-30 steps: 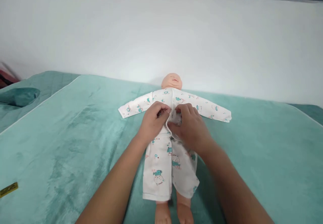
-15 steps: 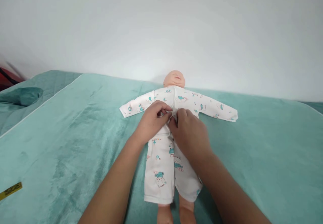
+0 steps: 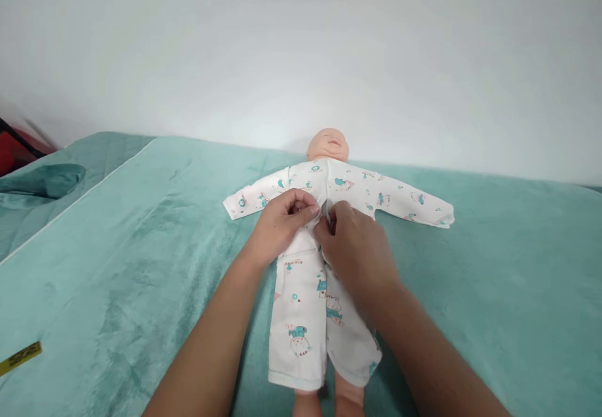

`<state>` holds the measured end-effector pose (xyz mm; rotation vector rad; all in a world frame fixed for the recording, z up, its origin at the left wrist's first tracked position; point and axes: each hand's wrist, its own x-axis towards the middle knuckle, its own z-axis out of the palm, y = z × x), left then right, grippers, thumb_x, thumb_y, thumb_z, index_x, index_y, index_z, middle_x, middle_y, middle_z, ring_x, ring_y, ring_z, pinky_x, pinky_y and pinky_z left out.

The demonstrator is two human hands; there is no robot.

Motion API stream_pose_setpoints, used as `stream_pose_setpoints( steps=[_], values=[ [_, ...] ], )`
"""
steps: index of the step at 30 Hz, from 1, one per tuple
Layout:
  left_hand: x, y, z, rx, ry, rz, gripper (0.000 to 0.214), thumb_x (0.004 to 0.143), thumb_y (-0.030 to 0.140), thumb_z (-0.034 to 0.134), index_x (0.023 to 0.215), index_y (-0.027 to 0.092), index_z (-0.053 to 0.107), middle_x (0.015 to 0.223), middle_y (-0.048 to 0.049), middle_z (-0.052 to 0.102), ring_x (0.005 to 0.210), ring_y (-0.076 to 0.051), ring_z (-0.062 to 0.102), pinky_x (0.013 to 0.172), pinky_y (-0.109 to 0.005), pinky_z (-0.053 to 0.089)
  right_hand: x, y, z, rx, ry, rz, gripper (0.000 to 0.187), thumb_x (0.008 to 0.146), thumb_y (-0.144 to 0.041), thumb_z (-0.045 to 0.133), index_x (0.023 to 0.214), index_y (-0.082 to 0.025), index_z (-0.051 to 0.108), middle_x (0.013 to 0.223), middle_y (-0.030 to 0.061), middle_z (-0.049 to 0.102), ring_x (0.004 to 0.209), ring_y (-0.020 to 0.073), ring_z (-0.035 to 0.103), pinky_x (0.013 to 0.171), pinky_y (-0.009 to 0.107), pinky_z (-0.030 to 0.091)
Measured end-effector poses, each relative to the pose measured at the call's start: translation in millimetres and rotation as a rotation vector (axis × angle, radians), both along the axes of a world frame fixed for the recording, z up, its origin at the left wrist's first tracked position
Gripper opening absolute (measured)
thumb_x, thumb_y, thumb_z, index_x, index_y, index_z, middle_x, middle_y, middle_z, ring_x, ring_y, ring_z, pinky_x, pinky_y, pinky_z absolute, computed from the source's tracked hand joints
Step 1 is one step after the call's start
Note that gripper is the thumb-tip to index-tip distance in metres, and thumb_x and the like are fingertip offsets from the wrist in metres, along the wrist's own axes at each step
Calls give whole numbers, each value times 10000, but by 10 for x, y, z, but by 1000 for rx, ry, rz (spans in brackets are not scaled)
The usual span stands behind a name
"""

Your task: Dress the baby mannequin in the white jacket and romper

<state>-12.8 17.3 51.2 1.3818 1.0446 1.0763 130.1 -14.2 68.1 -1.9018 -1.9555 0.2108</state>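
A baby doll [image 3: 328,143] lies on its back in a white printed top [image 3: 357,182] and matching trousers [image 3: 298,316]. The sleeves stretch out to both sides, and the lower legs show below the trouser hems. My left hand [image 3: 285,219] pinches the top's front edge at the belly, thumb against fingers. Right beside it, my right hand [image 3: 355,241] is closed on the other front edge, its fingertips partly hidden behind its own knuckles. Between the fingertips the front of the top gapes slightly. Whatever fastening lies there is too small to make out.
The doll rests on a green plush cover [image 3: 493,291] that reaches a white wall [image 3: 301,53]. A yellow strip with dark print [image 3: 21,357] lies at the lower left. Rumpled green fabric [image 3: 42,182] and a red item [image 3: 19,150] are at the far left.
My fingertips have drawn slightly apart, and the gap at the front of the top shows more. The view has shifted a little; the doll lies as before.
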Motion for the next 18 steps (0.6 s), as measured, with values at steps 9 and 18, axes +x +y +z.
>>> stream_pose_setpoints(
  steps=[9,18],
  values=[
    [36,-9,2,5,-33,12,161,789,338,697,863,198,669,728,20,552,675,-109,487,639,-248,380,381,140,52,-347,953,190,244,842,-391,582,684,-214,527,524,-7,562,456,123,475,442,246,333],
    [86,-7,7,62,56,4,112,822,311,658,861,207,672,715,21,519,665,-108,460,627,-258,358,300,93,17,-238,1147,206,267,858,-417,623,707,-210,544,478,-29,543,414,95,451,403,211,321]
  ],
)
